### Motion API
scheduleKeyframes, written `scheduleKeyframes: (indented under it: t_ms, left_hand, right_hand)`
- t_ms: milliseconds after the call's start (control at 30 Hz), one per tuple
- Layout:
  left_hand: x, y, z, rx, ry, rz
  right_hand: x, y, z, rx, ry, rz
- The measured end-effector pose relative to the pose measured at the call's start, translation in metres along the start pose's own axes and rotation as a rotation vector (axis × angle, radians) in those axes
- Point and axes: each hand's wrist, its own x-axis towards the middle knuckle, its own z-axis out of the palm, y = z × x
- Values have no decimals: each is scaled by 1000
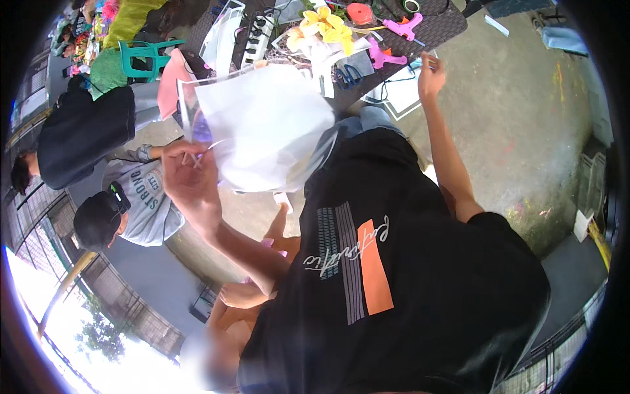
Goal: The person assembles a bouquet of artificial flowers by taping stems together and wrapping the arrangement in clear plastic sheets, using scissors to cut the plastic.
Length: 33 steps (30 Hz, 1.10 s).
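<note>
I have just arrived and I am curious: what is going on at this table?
A person's left hand pinches the edge of a white sheet with a clear border, held up by the near side of the dark table. The right hand is off to the right, fingers curled; whether it holds anything small is unclear. Yellow flowers and pink glue guns lie on the table.

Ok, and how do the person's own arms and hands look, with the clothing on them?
The left hand and right hand have no gloves. The forearms are bare, with no watch visible. A short black fabric sleeve covers the right upper arm; it belongs to a black T-shirt printed with an orange block and grey stripes.
</note>
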Motion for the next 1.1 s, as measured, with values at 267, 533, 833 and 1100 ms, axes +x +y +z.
scheduleKeyframes:
  t_ms: [267,533,833,1100]
  left_hand:
    - [17,12,12,-26,-300,47]
    - [8,1,4,-151,-311,-36]
    - [27,-42,16,-94,-565,-116]
    - [95,-98,116,-173,-718,-142]
  right_hand:
    - [-113,-127,51,473,-1453,673]
    - [-112,-154,38,671,-1038,508]
    - [-90,-129,-37,1006,-959,474]
    - [-54,-143,-55,690,-649,331]
